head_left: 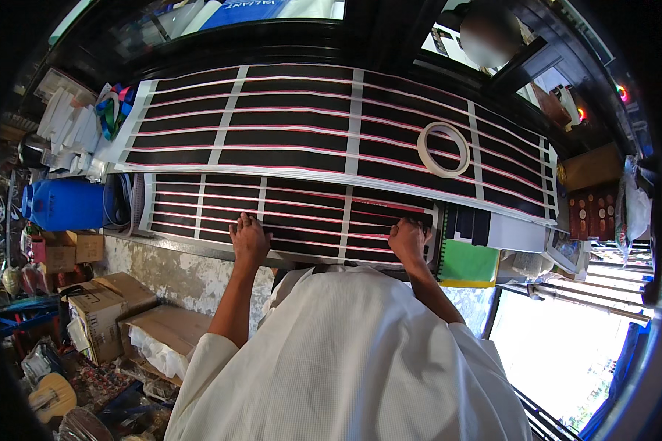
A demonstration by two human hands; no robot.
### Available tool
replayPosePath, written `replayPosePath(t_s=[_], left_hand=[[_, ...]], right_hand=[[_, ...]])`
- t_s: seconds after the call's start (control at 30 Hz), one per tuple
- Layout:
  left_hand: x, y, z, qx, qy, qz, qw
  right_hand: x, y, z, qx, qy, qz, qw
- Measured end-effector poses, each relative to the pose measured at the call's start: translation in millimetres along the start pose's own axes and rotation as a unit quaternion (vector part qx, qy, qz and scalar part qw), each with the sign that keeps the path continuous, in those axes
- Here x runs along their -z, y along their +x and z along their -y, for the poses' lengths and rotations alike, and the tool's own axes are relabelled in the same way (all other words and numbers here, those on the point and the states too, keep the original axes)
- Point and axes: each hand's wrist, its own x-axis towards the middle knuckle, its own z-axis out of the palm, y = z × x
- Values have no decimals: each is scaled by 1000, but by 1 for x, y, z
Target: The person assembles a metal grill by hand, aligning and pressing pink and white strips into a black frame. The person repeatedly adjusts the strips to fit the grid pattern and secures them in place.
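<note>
A printed sheet [232, 209] with long black bands between white and red lines lies in front of me at the table's near side. My left hand [250, 241] rests on its near part, left of the middle, fingers curled in; what they may grip is hidden. Near the sheet's right end, my right hand [410, 239] is closed at a black strip [386, 212], whose end shows by the fingertips. A red patch [368, 195] shows just beyond that strip. Farther off, a larger stack of similarly banded sheets [294, 138] carries a roll of pale tape [424, 151].
A blue container [66, 204] and coiled ribbons [114, 110] stand at the left. Right of the sheet lies a green folder [469, 262]. Cardboard boxes [99, 316] crowd the floor at lower left. A window frame [272, 55] runs behind the table; a person is beyond it.
</note>
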Motion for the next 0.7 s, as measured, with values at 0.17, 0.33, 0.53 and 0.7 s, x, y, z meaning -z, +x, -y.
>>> replayPosePath(t_s=[0.17,0.33,0.53,0.7], left_hand=[[-1,2,1,-10,8,1,1000],[-3,2,2,-15,1,-5,1000],[1,3,-1,-6,-2,0,1000],[2,4,-1,-9,6,9,1000]], right_hand=[[0,-7,-5,4,-20,10,1000],[6,-10,-1,-2,12,16,1000],[8,-2,5,4,-15,20,1000],[7,-5,4,4,-21,21,1000]])
